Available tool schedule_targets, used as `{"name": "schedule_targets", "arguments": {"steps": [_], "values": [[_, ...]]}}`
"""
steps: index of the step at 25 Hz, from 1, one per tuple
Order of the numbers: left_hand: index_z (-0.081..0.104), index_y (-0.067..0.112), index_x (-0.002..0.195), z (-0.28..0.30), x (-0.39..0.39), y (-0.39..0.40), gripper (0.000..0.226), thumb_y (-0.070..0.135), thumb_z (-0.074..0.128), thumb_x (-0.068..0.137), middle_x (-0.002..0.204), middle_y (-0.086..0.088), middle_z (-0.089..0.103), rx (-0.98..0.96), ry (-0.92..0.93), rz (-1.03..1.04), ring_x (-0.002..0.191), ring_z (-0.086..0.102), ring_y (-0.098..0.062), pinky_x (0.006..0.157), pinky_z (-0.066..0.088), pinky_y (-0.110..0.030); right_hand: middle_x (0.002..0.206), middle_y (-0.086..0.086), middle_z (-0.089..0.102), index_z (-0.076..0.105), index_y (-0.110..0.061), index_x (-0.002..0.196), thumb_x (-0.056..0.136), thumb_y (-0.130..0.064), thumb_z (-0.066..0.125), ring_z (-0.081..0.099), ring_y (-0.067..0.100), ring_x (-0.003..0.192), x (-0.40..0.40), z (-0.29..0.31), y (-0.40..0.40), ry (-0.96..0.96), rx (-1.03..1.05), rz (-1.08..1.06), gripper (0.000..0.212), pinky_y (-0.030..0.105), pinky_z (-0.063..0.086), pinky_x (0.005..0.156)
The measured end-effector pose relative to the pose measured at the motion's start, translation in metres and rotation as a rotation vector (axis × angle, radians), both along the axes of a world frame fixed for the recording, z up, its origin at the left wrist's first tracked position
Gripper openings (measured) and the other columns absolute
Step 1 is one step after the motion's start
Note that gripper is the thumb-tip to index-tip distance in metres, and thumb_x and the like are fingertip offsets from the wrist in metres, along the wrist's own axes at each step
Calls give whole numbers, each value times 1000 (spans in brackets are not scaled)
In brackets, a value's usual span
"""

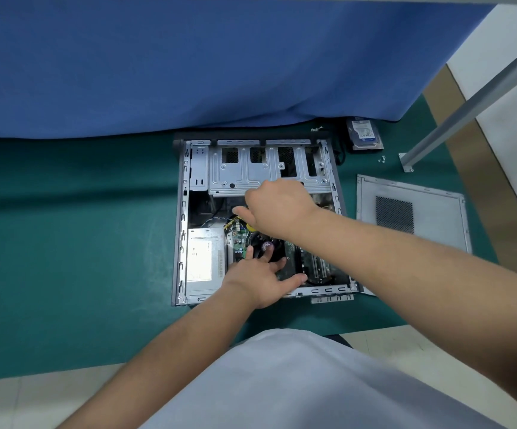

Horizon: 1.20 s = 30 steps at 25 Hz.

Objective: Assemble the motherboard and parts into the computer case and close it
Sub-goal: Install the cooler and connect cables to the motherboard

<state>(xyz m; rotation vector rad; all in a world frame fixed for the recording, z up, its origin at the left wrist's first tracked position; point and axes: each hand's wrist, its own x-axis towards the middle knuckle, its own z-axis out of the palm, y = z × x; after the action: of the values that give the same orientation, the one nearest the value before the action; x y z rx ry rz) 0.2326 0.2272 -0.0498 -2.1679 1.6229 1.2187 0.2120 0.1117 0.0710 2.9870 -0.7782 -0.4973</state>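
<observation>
- Head view: the open computer case (182, 212) lies flat on the green counter (65, 243), with the motherboard (291, 261) inside.
- Left hand (263, 281) rests spread on the motherboard.
- Right hand (277, 209) grips a yellow-handled tool (251, 226) over the case.
- Side panel (412, 212) lies just right of the case.

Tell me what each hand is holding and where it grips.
The right hand grips a yellow-handled screwdriver by its handle. The left hand holds nothing, fingers spread on the CPU fan.
</observation>
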Motion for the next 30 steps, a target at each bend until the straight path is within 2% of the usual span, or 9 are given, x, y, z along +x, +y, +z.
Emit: {"name": "schedule_targets", "arguments": {"steps": [3,6,8,11,15,20,22,25,30], "values": [[23,50,157,0,1,-1,101,100,8,72,170,17,-3,2,8,-4,158,-5,-31,120,30,-52,69,-1,43,58,-18,99,104,-63,33,41,21,57,1,-4,-1,2,21,-3,52,30,22,50],[22,50,158,1,0,0,99,99,7,73,170,16,-3,10,-7,-25,158,-5,-32,119,31,-52,117,7,55,51,-22,134,102,-50,53,58,30,89,0,9,-17,75,204,127,42,36,39,64],[21,50,158,1,0,-1,100,99,6,73,170,16,-4,17,-5,-31,158,-5,-32,119,32,-52,128,5,53,56,-28,136,100,-28,61,58,28,95,-3,17,-30,107,254,224,36,39,49,74],[22,49,158,1,0,-1,98,98,8,74,170,15,-4,13,-4,-22,158,-6,-32,119,32,-51,100,5,59,62,-22,122,101,-31,58,60,31,93,-7,9,-25,30,228,193,24,38,49,68],[23,49,158,-2,2,0,99,99,9,72,170,17,-4,11,19,-2,158,-6,-32,122,26,-51,64,-1,34,57,-13,106,104,-59,39,41,25,61,-4,-14,-2,-92,141,-30,49,30,19,47],[25,50,157,0,3,-1,100,99,9,71,170,18,-3,-1,21,9,158,-6,-30,123,25,-50,92,4,50,32,-19,116,100,-43,55,50,26,68,-5,-19,2,-187,301,-46,37,33,32,49],[25,49,157,1,3,0,97,97,10,75,170,17,-3,1,21,8,158,-6,-29,122,25,-50,105,5,52,38,-17,122,99,-28,58,56,28,77,-9,-17,5,-226,387,-63,33,34,37,54],[27,43,159,6,6,-1,83,86,16,88,171,15,-2,5,17,-21,158,-4,-28,123,23,-51,89,0,53,49,-15,118,98,-23,59,56,26,81,-13,-12,2,-278,421,-137,24,30,32,53],[49,35,148,25,34,17,57,64,34,101,153,3,50,-253,-40,-70,142,46,-21,107,47,-40,85,-5,59,49,-25,103,95,-29,62,58,16,72,-39,-5,-15,-405,432,-273,16,29,36,53]]}}
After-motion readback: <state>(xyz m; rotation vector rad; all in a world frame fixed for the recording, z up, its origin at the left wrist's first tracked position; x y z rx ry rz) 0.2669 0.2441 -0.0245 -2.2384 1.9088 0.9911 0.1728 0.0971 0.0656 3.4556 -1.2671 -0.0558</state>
